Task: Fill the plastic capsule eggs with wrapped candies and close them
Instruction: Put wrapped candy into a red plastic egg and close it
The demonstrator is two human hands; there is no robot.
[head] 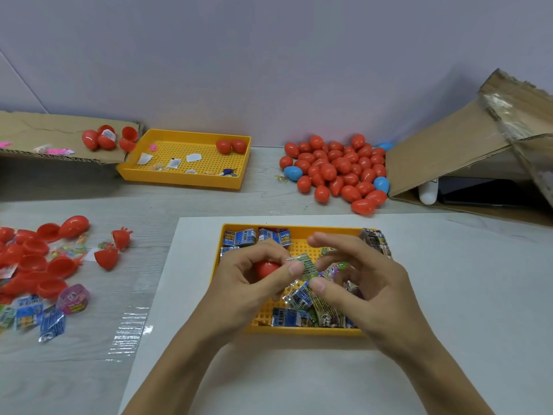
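Observation:
Over the near yellow tray [294, 331] my left hand [251, 283] grips a red egg half [267, 268], mostly hidden by its fingers. A green wrapped candy [306, 265] sits at that half's mouth, pinched between my left thumb and the thumb of my right hand [359, 283]. My right index finger reaches out above it. Several more wrapped candies [299, 316] lie in the tray under both hands.
A pile of closed red and blue eggs [336, 172] lies at the back right beside a cardboard box [466, 157]. Open red egg halves [36, 259] and loose candies [36, 319] cover the left. A second yellow tray [185, 181] stands at the back.

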